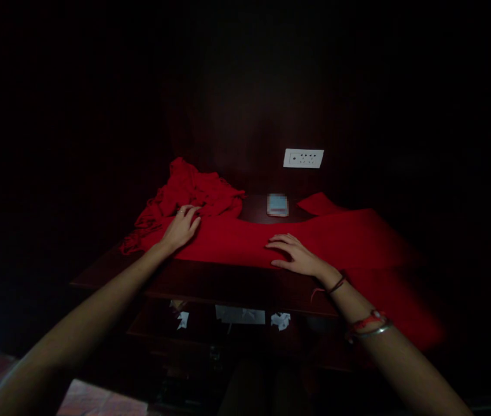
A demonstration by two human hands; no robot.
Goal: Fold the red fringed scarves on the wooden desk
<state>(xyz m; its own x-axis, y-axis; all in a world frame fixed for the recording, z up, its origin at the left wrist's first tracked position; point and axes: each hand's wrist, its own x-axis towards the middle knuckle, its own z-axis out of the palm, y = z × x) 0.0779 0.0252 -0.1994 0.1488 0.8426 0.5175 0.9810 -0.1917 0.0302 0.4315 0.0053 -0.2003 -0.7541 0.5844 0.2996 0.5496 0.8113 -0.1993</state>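
In the middle of the frame we see a long red cloth (236, 242), which lies across a dark table (228, 283) and reaches to the right side. There it hangs over the front edge, at the lower right, and becomes blurred. In the left centre we see a bunched red heap (184, 188) with loose strings at its border; we cannot tell if it is one piece with the flat cloth.

The left hand (181, 227) is left of centre, where the heap meets the flat part. Its fingers are bent a little and parted, the thumb is apart from them, and the tips rest on the red fabric; whether they pinch a fold, we cannot tell. We notice a ring (180, 212) on one finger.

The right hand (295, 254) is just right of centre, over the near part of the cloth. Its fingers are half open and softly curved, with no grip that we can see. On this arm we see a dark thread (337, 285) and a metal bangle (370, 331).

Behind the cloth stands or lies a small pale blue object (277, 205), too blurred to recognise. Above it, to the right, is a white socket plate (303, 158). Below the tabletop, at the lower centre, we see white pieces (240, 315) on a shelf (204, 341).
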